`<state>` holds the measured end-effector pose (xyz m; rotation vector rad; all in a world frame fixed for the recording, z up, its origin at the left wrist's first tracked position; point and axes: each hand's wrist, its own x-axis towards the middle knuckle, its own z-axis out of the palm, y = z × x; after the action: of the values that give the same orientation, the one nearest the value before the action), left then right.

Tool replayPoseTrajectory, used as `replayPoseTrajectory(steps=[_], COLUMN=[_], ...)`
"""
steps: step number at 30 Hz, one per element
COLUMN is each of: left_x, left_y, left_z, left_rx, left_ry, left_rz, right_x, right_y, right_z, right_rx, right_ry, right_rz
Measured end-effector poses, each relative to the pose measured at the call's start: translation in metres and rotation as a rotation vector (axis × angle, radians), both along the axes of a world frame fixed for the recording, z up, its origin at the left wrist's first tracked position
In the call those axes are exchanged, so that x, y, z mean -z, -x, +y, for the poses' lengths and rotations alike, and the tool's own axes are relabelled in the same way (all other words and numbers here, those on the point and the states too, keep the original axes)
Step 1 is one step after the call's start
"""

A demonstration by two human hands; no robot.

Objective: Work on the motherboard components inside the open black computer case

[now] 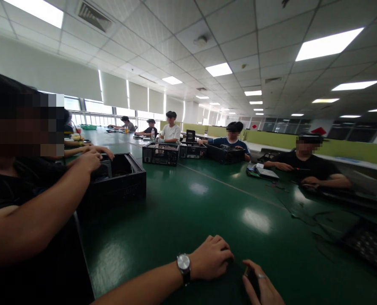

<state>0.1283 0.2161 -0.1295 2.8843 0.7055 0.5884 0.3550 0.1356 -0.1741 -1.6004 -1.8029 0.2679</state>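
Observation:
At the bottom centre, my left hand (pixel 210 257) lies back up over the green table (pixel 169 228), with a round-faced wristwatch (pixel 183 262) on the wrist. Its fingers are curled down, and whatever is under them is hidden. Close by on the right is my right hand (pixel 263 284), with a ring on one finger. Thumb and forefinger are bent round a small dark piece (pixel 247 271) with a gold-coloured edge, too dim to name. A dark area lies between the two hands; its shape is unclear.
On the left, a person's arm (pixel 64 186) reaches into an open black computer case (pixel 121 186). More open cases (pixel 160 154) stand farther back. At right, a person holds a screwdriver (pixel 298 169). Loose cables (pixel 302 218) and a dark perforated case (pixel 369 245) lie near the right edge.

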Motion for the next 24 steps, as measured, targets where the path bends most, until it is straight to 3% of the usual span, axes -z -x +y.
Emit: replayPoseTrajectory(steps=[14, 24], left_x=[0.0037, 0.0036], left_y=[-0.0017, -0.0007], left_z=[0.0017, 0.0007], left_rx=[0.001, 0.006], left_ry=[-0.008, -0.026], left_rz=[-0.014, -0.050], right_x=[-0.0010, -0.0072], right_y=[0.0009, 0.0061], right_z=[-0.0009, -0.0056], right_rx=[0.014, -0.015], right_ry=[0.057, -0.088], right_rz=[-0.048, -0.048])
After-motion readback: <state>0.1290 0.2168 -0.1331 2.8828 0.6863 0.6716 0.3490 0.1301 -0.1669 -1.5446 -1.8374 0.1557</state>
